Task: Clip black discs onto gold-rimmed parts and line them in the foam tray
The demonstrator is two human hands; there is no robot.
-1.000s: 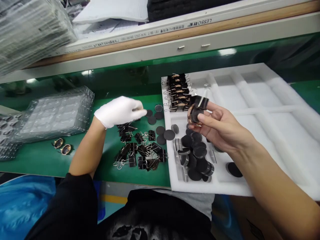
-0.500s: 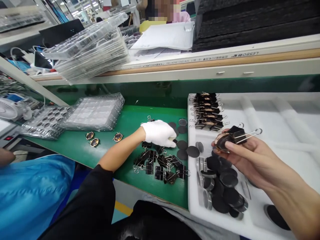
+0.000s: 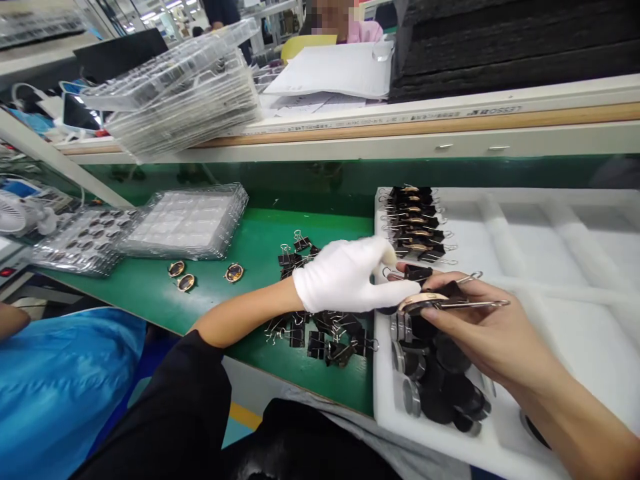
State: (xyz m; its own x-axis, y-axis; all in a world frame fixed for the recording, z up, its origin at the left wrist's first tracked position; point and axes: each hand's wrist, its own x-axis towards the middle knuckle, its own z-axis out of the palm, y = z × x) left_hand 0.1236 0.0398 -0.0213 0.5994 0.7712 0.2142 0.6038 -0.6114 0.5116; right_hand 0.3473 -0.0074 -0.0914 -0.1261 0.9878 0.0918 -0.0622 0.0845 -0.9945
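My left hand (image 3: 350,277), in a white glove, pinches a black binder clip (image 3: 418,273) against a round gold-rimmed watch case (image 3: 417,303). Bare, my right hand (image 3: 480,320) grips that watch case, with its thumb along the near side. A second binder clip (image 3: 453,291) sits on the case's right side, wire handles pointing right. Both hands meet above the left edge of the white foam tray (image 3: 383,393). Beneath them in the tray lie several dark round discs (image 3: 445,393). Loose binder clips (image 3: 317,343) are heaped on the green table beside my left wrist.
Clipped watch cases (image 3: 413,220) stand in a row at the tray's back left. Three gold-rimmed watch cases (image 3: 234,273) lie on the green table (image 3: 265,230). Clear plastic trays (image 3: 185,220) are stacked farther left. A person in blue (image 3: 65,387) sits at the left.
My left hand has moved right from the clips and discs on the table to the watch case, bringing a binder clip. My right hand has shifted slightly left and turned the case flatter.
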